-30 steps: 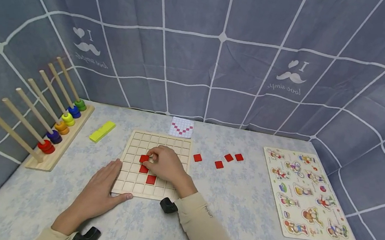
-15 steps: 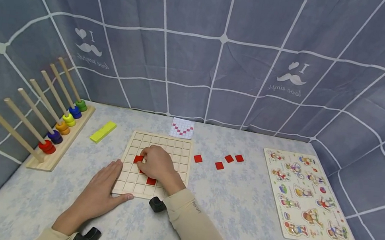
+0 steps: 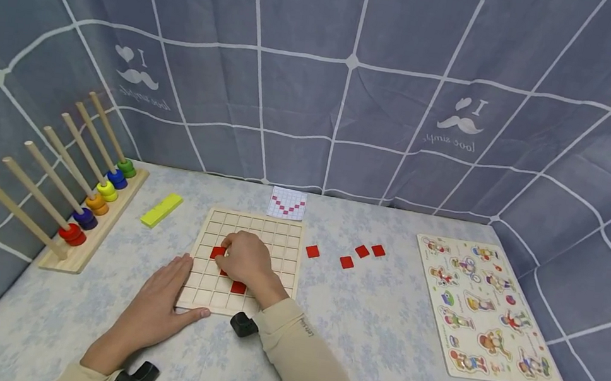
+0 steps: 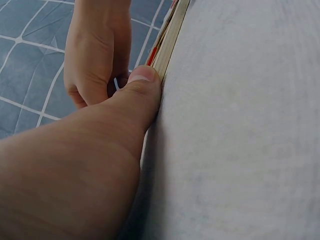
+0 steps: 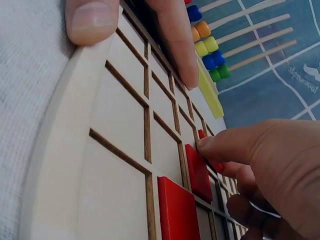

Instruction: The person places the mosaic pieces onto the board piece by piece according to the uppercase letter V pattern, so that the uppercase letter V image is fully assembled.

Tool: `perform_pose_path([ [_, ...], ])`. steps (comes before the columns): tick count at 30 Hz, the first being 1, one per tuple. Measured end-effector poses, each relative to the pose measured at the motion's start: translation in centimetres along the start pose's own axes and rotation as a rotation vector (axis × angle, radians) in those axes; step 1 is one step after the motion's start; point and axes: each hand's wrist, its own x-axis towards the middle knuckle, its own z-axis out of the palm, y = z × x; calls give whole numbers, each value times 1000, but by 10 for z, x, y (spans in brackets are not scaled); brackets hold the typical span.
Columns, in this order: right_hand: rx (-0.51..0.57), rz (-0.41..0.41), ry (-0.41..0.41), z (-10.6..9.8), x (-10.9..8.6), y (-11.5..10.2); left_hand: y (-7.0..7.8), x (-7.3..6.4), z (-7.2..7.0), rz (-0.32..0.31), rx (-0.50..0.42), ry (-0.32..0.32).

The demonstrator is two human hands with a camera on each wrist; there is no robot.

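A wooden grid board [image 3: 273,263] lies on the table before me. My right hand [image 3: 244,259] is over its left half, thumb and fingers pinching a red square tile [image 3: 217,253] down at one of the cells. Two more red tiles sit in cells running diagonally toward the near edge; the nearer tile [image 3: 238,287] shows fully, while the hand partly covers the middle tile [image 5: 198,172]. Flat and spread, my left hand [image 3: 157,299] lies at the board's near left corner. Its fingers reach along the left side, and its thumb [image 4: 142,80] touches the near edge.
Several loose red tiles [image 3: 346,262] lie right of the board. A pattern card [image 3: 287,203] with a pink V stands behind it. To the left are a yellow block [image 3: 162,210] and a peg stand [image 3: 99,235] with coloured rings; a picture puzzle [image 3: 488,311] lies far right.
My right hand has moved slightly left with the red tile, from just above the middle tile to a cell further left, then stayed there. The left hand has not moved.
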Motion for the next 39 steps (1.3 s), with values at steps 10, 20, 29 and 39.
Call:
perform_pose_path([
  [10, 57, 35, 7, 4, 1, -3, -2, -2, 0, -7, -2, -3],
  [20, 113, 41, 23, 5, 0, -4, 0, -1, -6, 0, -4, -2],
  [29, 326, 39, 23, -2, -4, 16, 0, -1, -2, -7, 8, -4],
  [39, 467, 85, 170, -56, -38, 123, 1, -1, 0, -13, -9, -2],
])
